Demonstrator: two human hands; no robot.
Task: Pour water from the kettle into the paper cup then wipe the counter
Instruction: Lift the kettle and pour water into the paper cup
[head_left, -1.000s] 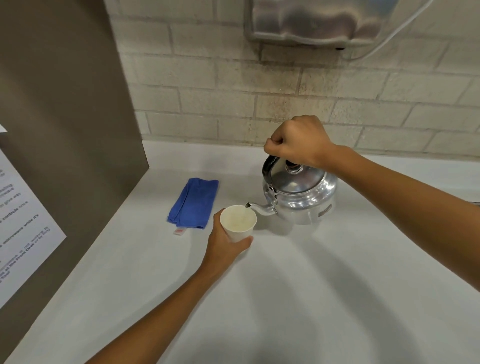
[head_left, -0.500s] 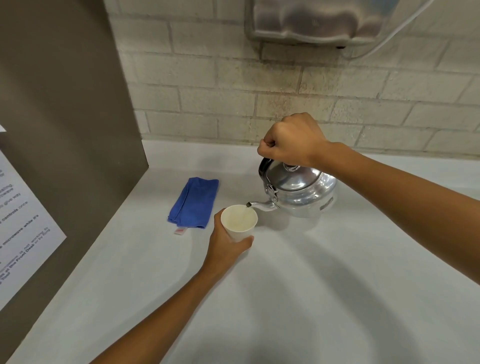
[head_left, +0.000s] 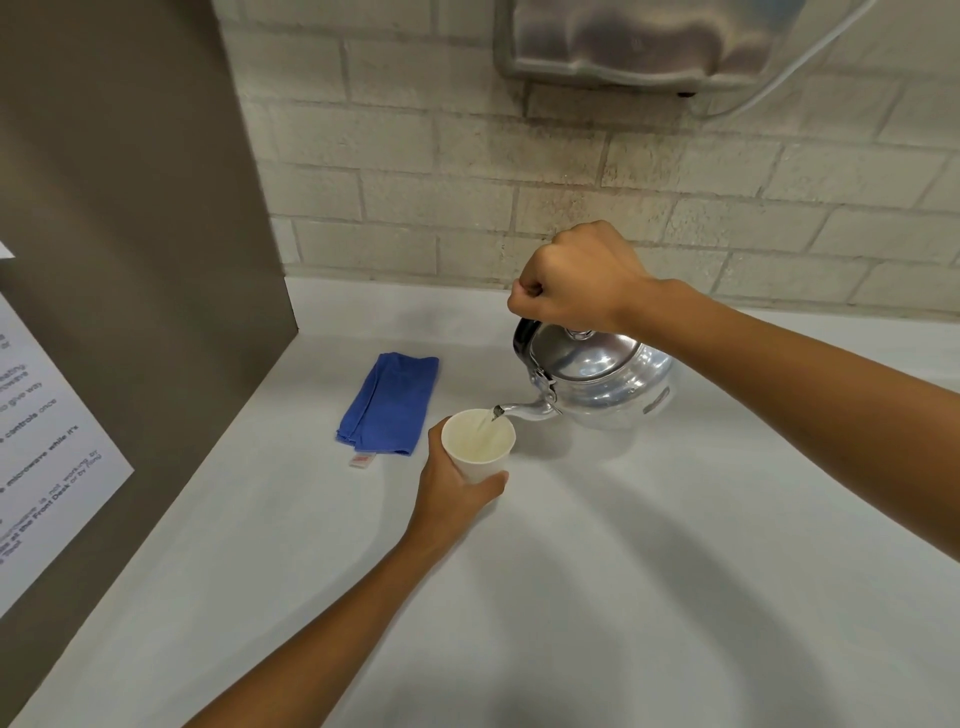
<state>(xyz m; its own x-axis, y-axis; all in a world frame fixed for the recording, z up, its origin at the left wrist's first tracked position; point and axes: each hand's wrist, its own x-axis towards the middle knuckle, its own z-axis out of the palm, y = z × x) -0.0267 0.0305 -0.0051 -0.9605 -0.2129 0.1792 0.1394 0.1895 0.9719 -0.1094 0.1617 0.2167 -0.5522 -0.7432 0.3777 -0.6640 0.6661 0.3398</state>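
Note:
A shiny metal kettle (head_left: 602, 379) hangs tilted to the left above the white counter (head_left: 623, 571), with my right hand (head_left: 576, 283) closed around its black handle. Its spout reaches over the rim of a white paper cup (head_left: 478, 441), and a thin stream of water runs into the cup. My left hand (head_left: 452, 493) grips the cup from the near side and holds it under the spout. A folded blue cloth (head_left: 389, 405) lies flat on the counter, just left of the cup.
A brown panel (head_left: 130, 260) with a printed paper notice (head_left: 47, 457) stands along the left side. A brick wall (head_left: 467, 182) closes the back, with a metal dispenser (head_left: 639, 41) mounted above the kettle.
The kettle has tipped further toward the cup, bringing the spout over its rim. Water now runs into the cup. My left hand has held the cup almost still.

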